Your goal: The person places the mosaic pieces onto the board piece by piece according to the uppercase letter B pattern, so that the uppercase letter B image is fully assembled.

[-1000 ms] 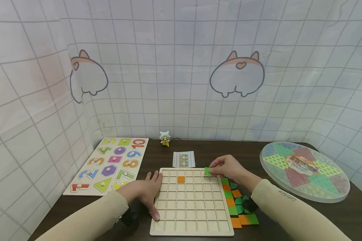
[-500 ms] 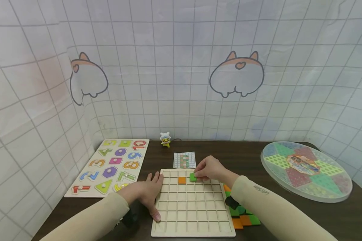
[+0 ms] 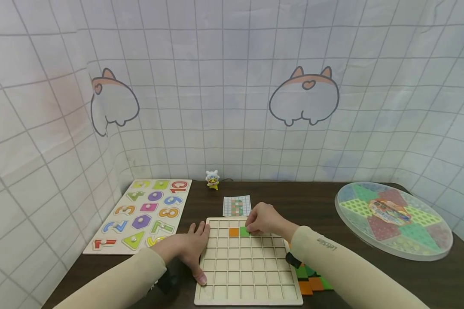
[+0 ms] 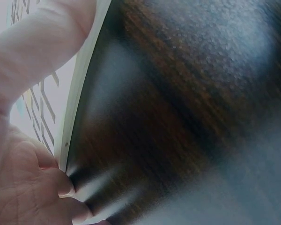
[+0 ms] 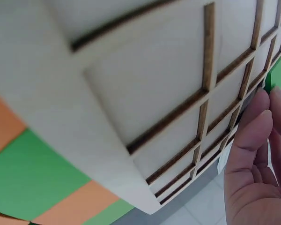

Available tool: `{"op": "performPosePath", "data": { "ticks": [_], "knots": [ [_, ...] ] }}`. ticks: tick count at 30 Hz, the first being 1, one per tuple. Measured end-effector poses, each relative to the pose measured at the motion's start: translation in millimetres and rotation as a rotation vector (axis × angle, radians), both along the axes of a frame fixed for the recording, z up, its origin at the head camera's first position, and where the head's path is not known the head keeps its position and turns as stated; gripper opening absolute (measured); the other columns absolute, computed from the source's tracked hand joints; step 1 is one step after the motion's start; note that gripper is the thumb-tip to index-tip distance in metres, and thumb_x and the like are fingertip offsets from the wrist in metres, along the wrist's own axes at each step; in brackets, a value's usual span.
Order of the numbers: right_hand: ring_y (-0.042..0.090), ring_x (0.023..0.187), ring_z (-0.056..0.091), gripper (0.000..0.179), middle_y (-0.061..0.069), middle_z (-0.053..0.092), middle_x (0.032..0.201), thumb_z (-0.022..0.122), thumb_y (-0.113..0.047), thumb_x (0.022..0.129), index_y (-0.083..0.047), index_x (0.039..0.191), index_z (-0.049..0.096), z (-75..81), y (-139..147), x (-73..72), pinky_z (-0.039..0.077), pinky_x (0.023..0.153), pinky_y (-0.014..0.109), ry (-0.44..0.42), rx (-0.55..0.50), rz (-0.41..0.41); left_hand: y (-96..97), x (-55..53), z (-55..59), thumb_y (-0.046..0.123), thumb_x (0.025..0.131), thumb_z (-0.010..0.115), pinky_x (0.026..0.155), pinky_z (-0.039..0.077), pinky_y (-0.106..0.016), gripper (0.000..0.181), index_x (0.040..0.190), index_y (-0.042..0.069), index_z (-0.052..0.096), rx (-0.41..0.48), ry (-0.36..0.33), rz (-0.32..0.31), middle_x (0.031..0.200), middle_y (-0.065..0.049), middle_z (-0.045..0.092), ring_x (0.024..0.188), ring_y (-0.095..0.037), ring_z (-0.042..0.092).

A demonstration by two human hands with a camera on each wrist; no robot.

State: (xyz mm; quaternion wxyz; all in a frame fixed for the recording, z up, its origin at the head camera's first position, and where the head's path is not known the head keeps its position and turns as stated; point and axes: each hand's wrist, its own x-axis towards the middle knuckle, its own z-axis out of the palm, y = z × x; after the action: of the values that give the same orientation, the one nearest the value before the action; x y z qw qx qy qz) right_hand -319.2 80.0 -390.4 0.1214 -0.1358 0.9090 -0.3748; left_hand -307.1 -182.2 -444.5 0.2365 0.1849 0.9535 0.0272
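Note:
A pale wooden grid board [image 3: 251, 266] lies on the dark table. In its second row sits an orange square tile [image 3: 233, 232]. Right beside that, my right hand [image 3: 264, 219] pinches a green square tile [image 3: 244, 231] between thumb and fingertips, at a cell of the same row. The right wrist view shows the green tile [image 5: 275, 75] slightly tilted at the fingertips. My left hand [image 3: 193, 249] rests on the board's left edge, fingers straight and spread, thumb near the lower left corner. In the left wrist view that hand's thumb [image 4: 42, 42] lies over the board's edge.
Loose orange and green tiles [image 3: 305, 286] lie right of the board, partly hidden by the right sleeve. A printed pattern card [image 3: 236, 206] and a small figurine [image 3: 212, 180] are behind it. A number puzzle [image 3: 139, 214] lies left, a round game board [image 3: 394, 221] right.
My right hand has carried the green tile leftward across the board's top rows and lowered it beside the orange tile. The left hand has stayed at the board's left edge.

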Motion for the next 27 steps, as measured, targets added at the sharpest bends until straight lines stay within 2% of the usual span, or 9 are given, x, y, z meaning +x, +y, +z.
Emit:
{"op": "performPosePath", "data": {
  "ticks": [9,21,27],
  "knots": [
    [0.014,0.066,0.068,0.009,0.001,0.073,0.076,0.079,0.0,0.086,-0.005,0.079,0.077,-2.8,-1.9,3.6,0.058,0.064,0.029,0.058,0.063,0.016,4.2,5.3,6.4,0.084,0.04,0.085,0.122,0.026,-0.06,0.165,0.164,0.006,0.009,-0.015,0.0,0.018,0.172,-0.019,0.006,0.158,-0.047,0.005],
    [0.012,0.058,0.055,0.014,-0.001,0.068,0.068,0.082,-0.003,0.085,-0.008,0.074,0.075,-5.0,-6.3,5.2,0.049,0.057,0.026,0.13,0.092,0.024,3.9,3.3,5.5,0.084,0.038,0.085,0.123,0.024,-0.06,0.166,0.164,0.007,0.008,-0.016,-0.007,0.021,0.172,-0.019,0.005,0.158,-0.046,0.004],
    [0.012,0.059,0.055,0.013,0.0,0.068,0.069,0.081,-0.005,0.087,-0.008,0.076,0.075,-2.7,-3.6,8.4,0.048,0.056,0.025,0.124,0.082,0.028,2.8,1.8,3.4,0.084,0.039,0.085,0.122,0.025,-0.06,0.166,0.164,0.006,0.009,-0.011,-0.003,0.018,0.172,-0.02,0.006,0.158,-0.047,0.005]
  ]
}}
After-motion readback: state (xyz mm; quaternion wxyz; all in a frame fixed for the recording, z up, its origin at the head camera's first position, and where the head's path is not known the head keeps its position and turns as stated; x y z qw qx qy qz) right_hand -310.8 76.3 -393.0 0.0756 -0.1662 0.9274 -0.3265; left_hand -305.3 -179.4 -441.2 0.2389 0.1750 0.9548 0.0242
